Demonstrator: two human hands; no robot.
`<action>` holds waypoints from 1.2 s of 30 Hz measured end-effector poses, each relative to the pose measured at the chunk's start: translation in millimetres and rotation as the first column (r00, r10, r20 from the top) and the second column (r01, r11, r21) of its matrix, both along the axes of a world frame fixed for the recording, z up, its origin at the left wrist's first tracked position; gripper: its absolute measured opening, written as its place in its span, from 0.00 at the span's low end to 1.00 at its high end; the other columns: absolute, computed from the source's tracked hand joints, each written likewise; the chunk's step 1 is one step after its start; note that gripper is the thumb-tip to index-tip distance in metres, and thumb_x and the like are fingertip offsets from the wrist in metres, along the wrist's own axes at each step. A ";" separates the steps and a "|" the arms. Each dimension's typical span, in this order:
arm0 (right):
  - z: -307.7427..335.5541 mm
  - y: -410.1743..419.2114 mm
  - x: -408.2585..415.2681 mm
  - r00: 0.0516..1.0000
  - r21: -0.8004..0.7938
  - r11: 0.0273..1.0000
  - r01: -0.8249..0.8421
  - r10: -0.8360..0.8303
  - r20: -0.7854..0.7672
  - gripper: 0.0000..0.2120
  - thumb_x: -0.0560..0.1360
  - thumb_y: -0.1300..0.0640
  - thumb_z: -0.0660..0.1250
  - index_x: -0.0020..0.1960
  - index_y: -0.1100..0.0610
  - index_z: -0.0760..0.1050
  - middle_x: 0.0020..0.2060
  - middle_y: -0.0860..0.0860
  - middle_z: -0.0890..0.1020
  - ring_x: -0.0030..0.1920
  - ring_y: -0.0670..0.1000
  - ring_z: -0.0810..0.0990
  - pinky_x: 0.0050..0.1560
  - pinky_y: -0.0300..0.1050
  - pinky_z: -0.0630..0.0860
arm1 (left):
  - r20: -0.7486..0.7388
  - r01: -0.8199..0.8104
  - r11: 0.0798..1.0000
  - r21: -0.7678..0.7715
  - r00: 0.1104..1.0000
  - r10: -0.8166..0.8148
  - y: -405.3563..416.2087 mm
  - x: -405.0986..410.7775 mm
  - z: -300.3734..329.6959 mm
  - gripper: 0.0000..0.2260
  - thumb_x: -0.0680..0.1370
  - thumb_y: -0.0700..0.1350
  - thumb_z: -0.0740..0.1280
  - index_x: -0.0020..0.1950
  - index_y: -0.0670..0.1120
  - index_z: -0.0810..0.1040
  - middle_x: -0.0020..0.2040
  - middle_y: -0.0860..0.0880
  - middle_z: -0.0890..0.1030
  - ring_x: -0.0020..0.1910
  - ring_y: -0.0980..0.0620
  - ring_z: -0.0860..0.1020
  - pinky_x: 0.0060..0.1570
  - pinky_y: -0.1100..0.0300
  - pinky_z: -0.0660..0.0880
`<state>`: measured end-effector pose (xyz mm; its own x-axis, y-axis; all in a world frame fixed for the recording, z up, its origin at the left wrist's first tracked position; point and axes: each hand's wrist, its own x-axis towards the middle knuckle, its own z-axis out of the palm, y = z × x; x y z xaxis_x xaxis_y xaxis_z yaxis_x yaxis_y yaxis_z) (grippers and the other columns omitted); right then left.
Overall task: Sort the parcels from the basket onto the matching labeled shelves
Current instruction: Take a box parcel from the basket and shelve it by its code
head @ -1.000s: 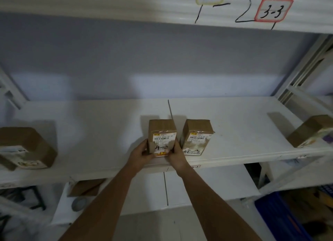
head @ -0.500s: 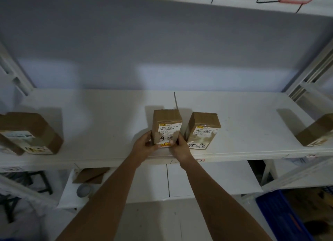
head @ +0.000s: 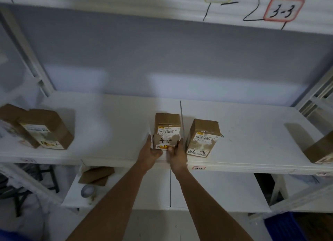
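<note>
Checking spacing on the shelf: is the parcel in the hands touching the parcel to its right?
Apart. The head view shows the held parcel and the neighbouring parcel separated by bare shelf.

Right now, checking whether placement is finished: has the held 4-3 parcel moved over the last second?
No clear shift: the 4-3 parcel stays beside the black divider line, with a similar gap to the neighbouring parcel.

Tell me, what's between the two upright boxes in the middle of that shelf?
A thin dark divider line on the white shelf separates the held parcel from its neighbour, seen in the head view.
</note>
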<state>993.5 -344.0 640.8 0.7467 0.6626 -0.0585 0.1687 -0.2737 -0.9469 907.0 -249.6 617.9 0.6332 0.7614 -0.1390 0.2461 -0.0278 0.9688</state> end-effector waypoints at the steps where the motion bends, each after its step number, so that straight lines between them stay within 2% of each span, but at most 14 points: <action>1: -1.2 -3.9 -5.1 1.000 0.010 1.000 -0.017 0.017 0.005 0.22 0.80 0.64 0.58 0.72 0.61 0.58 0.57 0.56 0.76 0.59 0.56 0.76 0.41 0.28 0.71 | -0.037 -0.008 1.000 -0.003 0.999 0.008 -2.8 -3.4 -0.8 0.35 0.73 0.38 0.70 0.75 0.50 0.58 0.66 0.48 0.74 0.62 0.44 0.75 0.61 0.48 0.74; 2: -1.9 -9.3 -12.0 0.999 0.011 0.999 -0.043 0.043 0.000 0.21 0.79 0.63 0.59 0.71 0.59 0.59 0.56 0.53 0.75 0.58 0.54 0.77 0.45 0.29 0.74 | -0.074 -0.008 1.000 -0.002 0.997 0.008 -7.5 -8.1 1.2 0.35 0.73 0.39 0.70 0.76 0.50 0.58 0.68 0.49 0.72 0.63 0.45 0.74 0.62 0.48 0.73; 4: -10.3 -21.8 -24.9 0.996 -0.029 0.996 -0.082 0.083 0.039 0.22 0.79 0.55 0.61 0.71 0.55 0.61 0.60 0.51 0.75 0.62 0.52 0.75 0.60 0.42 0.75 | -0.148 -0.002 0.999 0.046 0.989 0.009 -22.2 -21.2 4.5 0.32 0.73 0.41 0.70 0.75 0.48 0.61 0.68 0.50 0.71 0.64 0.47 0.72 0.65 0.52 0.70; 5: -16.6 -28.8 -31.0 0.990 -0.084 0.991 -0.107 0.114 0.083 0.24 0.79 0.51 0.61 0.72 0.55 0.61 0.65 0.52 0.73 0.66 0.52 0.72 0.67 0.49 0.70 | -0.190 0.000 0.995 0.105 0.982 0.020 -33.1 -30.0 7.7 0.30 0.74 0.40 0.69 0.74 0.46 0.62 0.67 0.50 0.70 0.65 0.47 0.71 0.66 0.55 0.68; 7: -22.1 -44.1 -42.8 0.958 -0.233 0.958 -0.165 0.212 0.195 0.26 0.80 0.52 0.59 0.75 0.58 0.57 0.72 0.53 0.66 0.73 0.52 0.63 0.74 0.47 0.59 | -0.320 0.064 0.956 0.285 0.947 0.032 -54.3 -51.3 8.2 0.27 0.76 0.38 0.66 0.74 0.42 0.62 0.70 0.48 0.68 0.70 0.48 0.66 0.68 0.60 0.61; 9: -21.8 -57.8 -53.9 0.919 -0.345 0.906 -0.244 0.330 0.217 0.23 0.81 0.56 0.57 0.74 0.59 0.59 0.72 0.53 0.65 0.73 0.52 0.63 0.73 0.43 0.58 | -0.534 0.262 0.867 0.423 0.846 0.005 -71.8 -74.7 6.2 0.25 0.80 0.43 0.61 0.75 0.45 0.59 0.75 0.49 0.62 0.74 0.52 0.61 0.71 0.63 0.55; 11: -19.1 -66.9 -63.7 0.882 -0.427 0.841 -0.332 0.438 0.176 0.19 0.81 0.57 0.56 0.71 0.58 0.64 0.68 0.54 0.71 0.68 0.51 0.69 0.69 0.41 0.64 | -0.694 0.431 0.775 0.462 0.719 0.014 -84.7 -98.4 7.1 0.23 0.81 0.46 0.57 0.76 0.50 0.57 0.75 0.53 0.61 0.74 0.55 0.60 0.70 0.63 0.57; 15: -9.4 -73.4 -88.3 0.801 -0.520 0.744 -0.418 0.573 0.176 0.15 0.80 0.56 0.56 0.64 0.58 0.71 0.61 0.55 0.78 0.60 0.54 0.77 0.58 0.41 0.71 | -0.810 0.511 0.745 0.429 0.582 0.067 -103.4 -140.5 12.9 0.22 0.80 0.47 0.57 0.74 0.50 0.60 0.71 0.50 0.68 0.69 0.52 0.67 0.65 0.58 0.65; 20: -7.3 -70.1 -135.7 0.696 -0.581 0.652 -0.487 0.692 0.193 0.13 0.80 0.58 0.55 0.60 0.61 0.73 0.58 0.57 0.79 0.58 0.56 0.77 0.56 0.43 0.72 | -0.849 0.410 0.831 0.377 0.511 0.134 -117.9 -213.5 29.2 0.20 0.79 0.48 0.59 0.70 0.45 0.65 0.66 0.47 0.73 0.63 0.49 0.73 0.59 0.58 0.71; 24: -1.8 -52.9 -188.1 0.542 -0.643 0.529 -0.554 0.815 0.204 0.14 0.81 0.58 0.53 0.61 0.62 0.71 0.60 0.58 0.77 0.61 0.55 0.75 0.59 0.42 0.67 | -0.815 0.269 0.841 0.469 0.500 0.294 -115.5 -305.1 34.4 0.24 0.72 0.53 0.70 0.63 0.45 0.68 0.57 0.48 0.79 0.54 0.53 0.78 0.52 0.63 0.73; 27: 9.3 -26.7 -241.3 0.489 -0.626 0.475 -0.619 0.856 0.167 0.14 0.80 0.59 0.55 0.60 0.62 0.74 0.59 0.60 0.78 0.60 0.57 0.76 0.59 0.44 0.70 | -0.871 0.135 0.935 0.327 0.427 0.243 -113.8 -371.6 40.0 0.20 0.79 0.48 0.60 0.70 0.45 0.65 0.68 0.46 0.71 0.66 0.48 0.71 0.63 0.57 0.68; 31: 24.4 15.5 -328.7 0.422 -0.614 0.394 -0.684 0.900 0.107 0.13 0.79 0.60 0.56 0.58 0.59 0.75 0.57 0.61 0.78 0.47 0.55 0.75 0.52 0.47 0.72 | -0.914 -0.004 0.960 0.279 0.306 0.267 -98.1 -455.8 53.3 0.18 0.82 0.43 0.55 0.71 0.43 0.63 0.68 0.43 0.70 0.65 0.43 0.71 0.63 0.52 0.70; 33: 26.6 38.7 -378.0 0.380 -0.626 0.370 -0.687 0.917 0.125 0.13 0.79 0.57 0.55 0.58 0.59 0.75 0.55 0.57 0.80 0.49 0.56 0.77 0.49 0.44 0.71 | -0.933 -0.046 0.969 0.242 0.262 0.245 -85.9 -501.2 59.2 0.18 0.81 0.43 0.57 0.71 0.44 0.63 0.66 0.42 0.71 0.62 0.42 0.73 0.60 0.48 0.73; 36: 31.2 72.6 -458.1 0.233 -0.646 0.248 -0.722 0.966 0.110 0.10 0.80 0.59 0.54 0.51 0.57 0.74 0.54 0.57 0.79 0.52 0.56 0.77 0.52 0.46 0.71 | -0.942 -0.137 0.979 0.154 0.277 0.187 -58.9 -574.2 56.9 0.21 0.75 0.48 0.67 0.66 0.52 0.67 0.62 0.46 0.74 0.56 0.44 0.76 0.54 0.51 0.75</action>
<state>535.4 -271.3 672.0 -0.2659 0.8816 -0.3900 0.8541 0.0279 -0.5193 332.9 -308.5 674.8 -0.0609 0.8515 -0.5208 0.9934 0.1025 0.0515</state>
